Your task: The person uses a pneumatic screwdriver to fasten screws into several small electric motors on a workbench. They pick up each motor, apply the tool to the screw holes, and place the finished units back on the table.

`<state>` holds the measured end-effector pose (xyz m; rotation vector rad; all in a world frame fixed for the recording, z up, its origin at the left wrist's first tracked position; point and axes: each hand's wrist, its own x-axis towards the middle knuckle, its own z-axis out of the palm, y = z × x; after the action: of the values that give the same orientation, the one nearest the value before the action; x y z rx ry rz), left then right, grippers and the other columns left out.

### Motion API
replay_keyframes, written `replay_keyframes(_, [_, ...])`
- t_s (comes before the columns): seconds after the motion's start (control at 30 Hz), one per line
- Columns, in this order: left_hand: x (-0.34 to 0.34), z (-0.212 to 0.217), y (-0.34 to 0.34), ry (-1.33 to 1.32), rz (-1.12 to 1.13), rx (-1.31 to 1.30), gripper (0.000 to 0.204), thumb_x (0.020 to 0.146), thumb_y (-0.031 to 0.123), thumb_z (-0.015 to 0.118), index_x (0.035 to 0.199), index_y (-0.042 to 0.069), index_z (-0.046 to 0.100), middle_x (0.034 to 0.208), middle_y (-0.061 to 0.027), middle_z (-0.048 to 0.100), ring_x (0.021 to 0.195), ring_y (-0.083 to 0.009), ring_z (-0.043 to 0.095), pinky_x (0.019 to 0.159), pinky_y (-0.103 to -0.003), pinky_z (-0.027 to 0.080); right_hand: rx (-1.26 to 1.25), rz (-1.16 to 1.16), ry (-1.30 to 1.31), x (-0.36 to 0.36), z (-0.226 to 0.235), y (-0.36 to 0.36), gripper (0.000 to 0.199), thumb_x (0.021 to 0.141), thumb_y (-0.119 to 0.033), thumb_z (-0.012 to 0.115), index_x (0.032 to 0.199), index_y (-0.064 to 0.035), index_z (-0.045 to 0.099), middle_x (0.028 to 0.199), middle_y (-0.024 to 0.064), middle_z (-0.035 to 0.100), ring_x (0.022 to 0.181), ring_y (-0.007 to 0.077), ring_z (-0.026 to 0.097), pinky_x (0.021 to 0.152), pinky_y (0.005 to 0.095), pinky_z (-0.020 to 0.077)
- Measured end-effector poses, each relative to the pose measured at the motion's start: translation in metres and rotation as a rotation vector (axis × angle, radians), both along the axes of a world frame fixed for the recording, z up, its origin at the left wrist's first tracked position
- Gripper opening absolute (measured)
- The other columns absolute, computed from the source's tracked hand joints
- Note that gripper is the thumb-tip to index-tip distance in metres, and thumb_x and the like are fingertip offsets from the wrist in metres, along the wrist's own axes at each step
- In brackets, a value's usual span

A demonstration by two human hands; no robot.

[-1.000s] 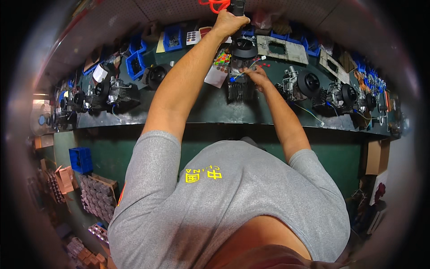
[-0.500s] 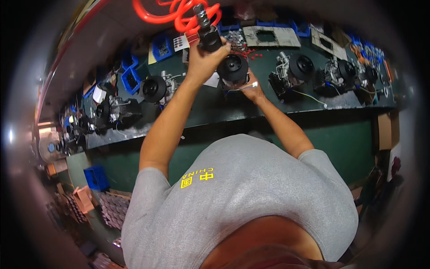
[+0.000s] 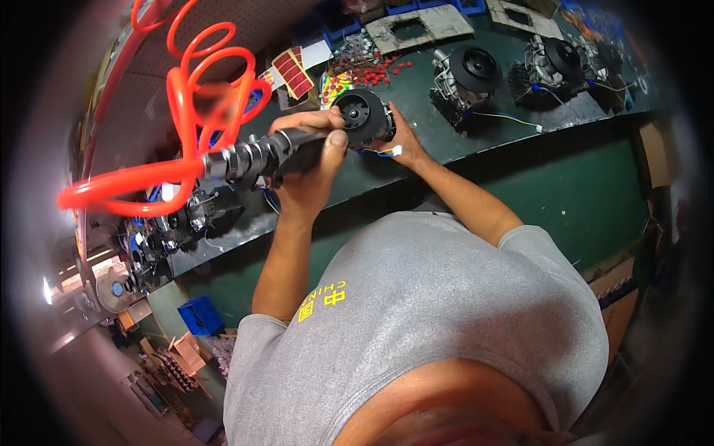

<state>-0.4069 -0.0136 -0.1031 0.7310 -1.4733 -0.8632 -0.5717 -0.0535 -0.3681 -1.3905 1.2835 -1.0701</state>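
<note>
The coiled air hose (image 3: pixel 186 97) is bright orange-red. The tool (image 3: pixel 268 152) it joins is black with a silver ribbed part. The round motor part (image 3: pixel 361 115) is black, with a thin blue wire. The desk (image 3: pixel 491 126) is dark green. Small red caps (image 3: pixel 372 73) lie at 12 o'clock from the motor part. The shirt (image 3: pixel 446 312) is grey with yellow marks. A bin (image 3: pixel 199 316) at 7 o'clock is blue.

Green workbench (image 3: pixel 520 126) (cluttered), blue crate (image 3: pixel 199 315) below
</note>
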Motion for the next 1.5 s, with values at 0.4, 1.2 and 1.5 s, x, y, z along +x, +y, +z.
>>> replay_keyframes(0.4, [-0.025, -0.006, 0.001, -0.057, -0.044, -0.093, 0.029, 0.087, -0.009, 0.072, 0.109, 0.000, 0.055, 0.101, -0.0127, 0.070, 0.103, -0.0230, 0.070, 0.108, -0.047, 0.053, 0.009, -0.046, 0.037, 0.003, 0.008, 0.003, 0.131, 0.063, -0.040, 0.099, 0.159, 0.0059, 0.023, 0.154, 0.0278, 0.046, 0.143, 0.0369, 0.047, 0.119, 0.0408, 0.0379])
replay_keyframes(1.2, [-0.036, -0.041, -0.010, -0.096, 0.006, 0.124, 0.030, 0.087, -0.007, 0.074, 0.112, 0.000, 0.060, 0.109, -0.0127, 0.071, 0.104, -0.0199, 0.069, 0.097, -0.037, 0.057, -0.076, -0.070, 0.063, 0.007, -0.001, 0.003, 0.124, 0.064, -0.032, 0.097, 0.158, 0.0057, 0.025, 0.148, 0.0296, 0.050, 0.137, 0.0401, 0.052, 0.115, 0.0434, 0.0421])
replay_keyframes(1.5, [-0.046, -0.028, -0.024, -0.095, -0.226, 0.231, 0.028, 0.089, -0.009, 0.071, 0.112, 0.000, 0.059, 0.111, -0.0131, 0.069, 0.094, -0.0154, 0.066, 0.080, -0.032, 0.058, -0.264, -0.036, -0.019, 0.014, -0.040, -0.010, 0.120, 0.068, -0.040, 0.094, 0.155, 0.0098, 0.027, 0.149, 0.0296, 0.048, 0.139, 0.0398, 0.050, 0.116, 0.0441, 0.0403])
